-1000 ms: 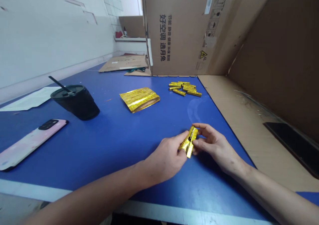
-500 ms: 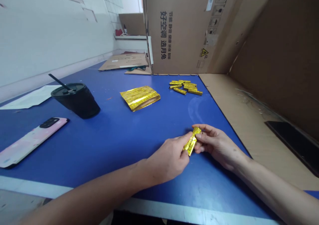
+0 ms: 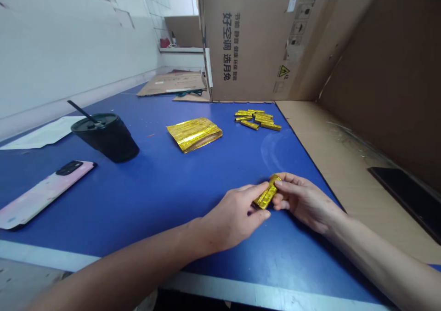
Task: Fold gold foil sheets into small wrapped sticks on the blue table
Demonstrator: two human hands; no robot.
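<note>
A small folded strip of shiny gold foil [image 3: 266, 197] is held between my two hands, low over the blue table. My right hand [image 3: 305, 198] pinches its far end, thumb on top and fingers behind. At the near end, my left hand [image 3: 237, 214] has its index finger along the strip's edge, while its thumb is stretched out clear of the foil. The other left fingers are mostly hidden beneath. Beyond the hands lies a loose pile of several similar folded gold strips [image 3: 257, 119]. A flat stack of gold foil sheets [image 3: 195, 134] rests left of that pile.
On the left stand a dark cup with a straw [image 3: 106, 138] and a phone in a pink-white case [image 3: 44, 194]. White paper [image 3: 44, 132] lies by the wall. A large cardboard box [image 3: 255, 40] rises at the back; a dark flat device [image 3: 408, 200] sits on cardboard at right.
My left thumb has come off the strip and now points away from it. The strip looks more closed, its two halves nearer together. The right hand keeps its pinch.
</note>
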